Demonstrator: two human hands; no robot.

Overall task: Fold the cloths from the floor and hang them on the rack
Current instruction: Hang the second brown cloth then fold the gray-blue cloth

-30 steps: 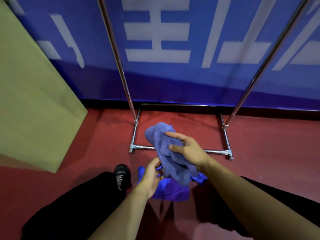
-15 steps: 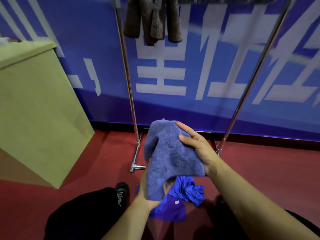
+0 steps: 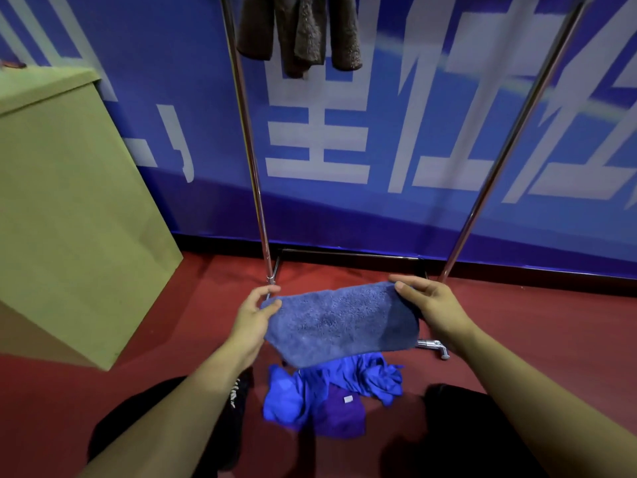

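I hold a fluffy grey-blue cloth (image 3: pixel 339 322) stretched flat between both hands, in front of the metal rack (image 3: pixel 248 139). My left hand (image 3: pixel 253 319) pinches its left end between thumb and fingers. My right hand (image 3: pixel 434 307) grips its right end. Below it on the red floor lies a heap of bright blue cloth (image 3: pixel 372 374) and a purple cloth (image 3: pixel 341 412). A brown cloth (image 3: pixel 300 32) hangs from the top of the rack, whose top bar is out of view.
A tan box or cabinet (image 3: pixel 69 208) stands to the left of the rack. A blue banner wall (image 3: pixel 379 201) is right behind it. The rack's foot (image 3: pixel 434 346) pokes out on the floor at right. My dark-trousered legs (image 3: pixel 162 436) are at the bottom.
The bunched cloth has been spread out into a flat band between both hands, which moved apart. The view has tilted up, showing the brown cloth on the rack.
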